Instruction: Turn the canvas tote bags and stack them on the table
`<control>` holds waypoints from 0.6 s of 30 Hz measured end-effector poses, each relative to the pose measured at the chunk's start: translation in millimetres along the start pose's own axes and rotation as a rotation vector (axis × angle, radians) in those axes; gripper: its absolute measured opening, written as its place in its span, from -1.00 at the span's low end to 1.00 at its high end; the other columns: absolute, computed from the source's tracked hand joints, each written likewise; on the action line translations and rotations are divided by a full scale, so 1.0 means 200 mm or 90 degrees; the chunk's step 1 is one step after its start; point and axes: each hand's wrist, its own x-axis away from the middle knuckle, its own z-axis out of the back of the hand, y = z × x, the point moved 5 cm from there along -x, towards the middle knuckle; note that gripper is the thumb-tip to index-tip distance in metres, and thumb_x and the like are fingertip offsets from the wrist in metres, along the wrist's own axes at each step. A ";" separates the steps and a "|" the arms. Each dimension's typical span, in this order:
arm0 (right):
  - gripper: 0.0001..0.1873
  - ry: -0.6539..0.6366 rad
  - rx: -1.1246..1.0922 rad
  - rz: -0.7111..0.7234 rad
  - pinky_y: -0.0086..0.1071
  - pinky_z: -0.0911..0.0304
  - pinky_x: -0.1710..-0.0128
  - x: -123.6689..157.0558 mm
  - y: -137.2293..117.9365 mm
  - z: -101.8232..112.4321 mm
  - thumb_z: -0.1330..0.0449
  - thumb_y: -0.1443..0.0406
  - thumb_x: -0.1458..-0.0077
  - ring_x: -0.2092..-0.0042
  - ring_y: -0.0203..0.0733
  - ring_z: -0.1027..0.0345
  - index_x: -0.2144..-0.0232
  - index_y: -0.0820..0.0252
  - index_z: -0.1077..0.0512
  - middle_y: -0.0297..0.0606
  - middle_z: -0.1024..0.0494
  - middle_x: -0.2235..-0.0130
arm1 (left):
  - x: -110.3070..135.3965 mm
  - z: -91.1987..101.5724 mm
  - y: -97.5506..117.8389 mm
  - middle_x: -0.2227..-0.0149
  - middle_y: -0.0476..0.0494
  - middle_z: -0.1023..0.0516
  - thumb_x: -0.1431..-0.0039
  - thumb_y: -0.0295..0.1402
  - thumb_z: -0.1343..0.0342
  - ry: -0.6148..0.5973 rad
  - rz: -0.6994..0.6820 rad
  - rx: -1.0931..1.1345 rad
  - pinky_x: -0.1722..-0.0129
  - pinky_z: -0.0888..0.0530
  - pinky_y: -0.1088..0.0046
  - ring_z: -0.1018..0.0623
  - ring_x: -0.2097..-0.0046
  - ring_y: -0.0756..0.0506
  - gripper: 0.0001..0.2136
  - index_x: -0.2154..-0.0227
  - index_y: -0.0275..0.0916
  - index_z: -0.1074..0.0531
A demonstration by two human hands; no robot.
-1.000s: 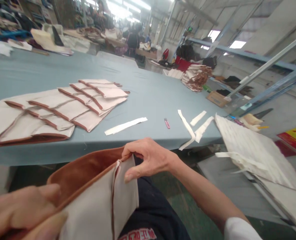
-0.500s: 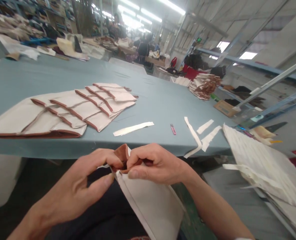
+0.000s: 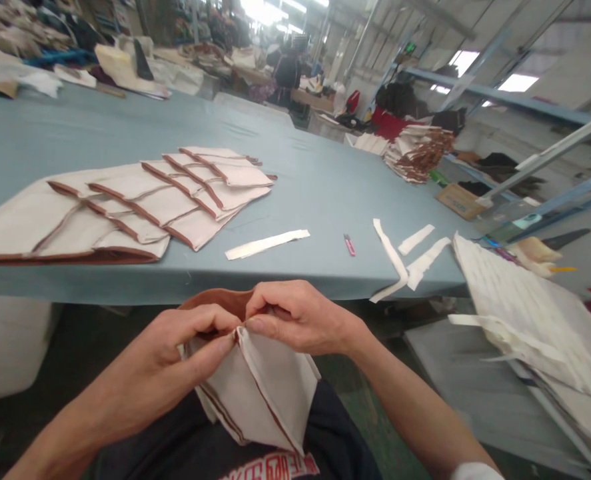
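Counter (image 3: 320, 193): blue-grey, overlapping cream pcs (image 3: 125, 193) w/ brown trim.
L hand (image 3: 188, 350): pinching cream pouch (image 3: 272, 373) at rim seam.
R hand (image 3: 302, 319): same, just beside.
Pouch: over dark lap (image 3: 342, 433), by counter's near edge.
Pink tool (image 3: 350, 246): btwn white strips (image 3: 268, 245).

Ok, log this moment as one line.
left hand: pinching cream fabric piece | right hand: pinching same piece, alongside | table: brown-edged pieces, pale strips

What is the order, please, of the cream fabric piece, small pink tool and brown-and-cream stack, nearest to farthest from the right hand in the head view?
1. Cream fabric piece: pinched by the right hand.
2. Small pink tool: on the table, ahead and to the right.
3. Brown-and-cream stack: far back on the right.
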 end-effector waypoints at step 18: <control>-0.77 0.072 0.069 0.014 -0.39 -0.16 0.26 0.04 -0.13 -0.05 -0.34 0.14 -0.26 0.30 -0.26 -0.36 0.28 0.14 -0.44 -0.34 -0.55 0.29 | 0.03 0.01 0.04 0.40 0.12 -0.72 -0.41 -0.28 -0.21 0.017 -0.016 0.020 0.37 -0.49 0.67 -0.63 0.40 0.01 -0.80 0.33 -0.10 -0.69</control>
